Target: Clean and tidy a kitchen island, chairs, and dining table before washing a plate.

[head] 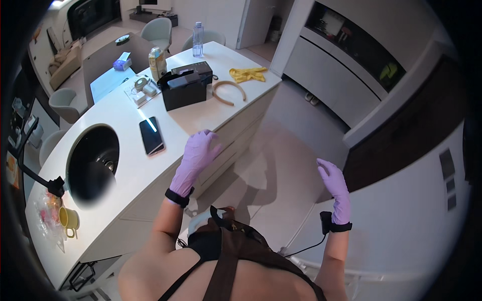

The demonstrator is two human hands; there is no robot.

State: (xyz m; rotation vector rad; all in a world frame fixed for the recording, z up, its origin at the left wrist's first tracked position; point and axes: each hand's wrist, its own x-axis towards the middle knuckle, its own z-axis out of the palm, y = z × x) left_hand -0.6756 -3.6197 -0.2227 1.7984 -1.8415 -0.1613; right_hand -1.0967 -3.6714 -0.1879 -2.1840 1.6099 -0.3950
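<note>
My left hand (199, 148), in a purple glove, is held over the front edge of the white counter (128, 173). Its fingers bend forward, the thumb stands apart, and no object shows in it. Left of this hand a dark smartphone (151, 135) lies on the countertop, apart from the fingers. My right hand (333, 178), gloved the same way, hangs in the air to the right with nothing in its spread fingers. Beyond the left hand stand a black box (184, 92) with things inside and a tan headband (228, 101).
A round black sink (92, 161) with a dark faucet (37, 177) is set in the counter. Nearby are a yellow mug (68, 218) and plastic bags (49, 214). Farther back stand a clear bottle (197, 39), a yellow cloth (248, 74), a carton (157, 62) and white devices (143, 90).
</note>
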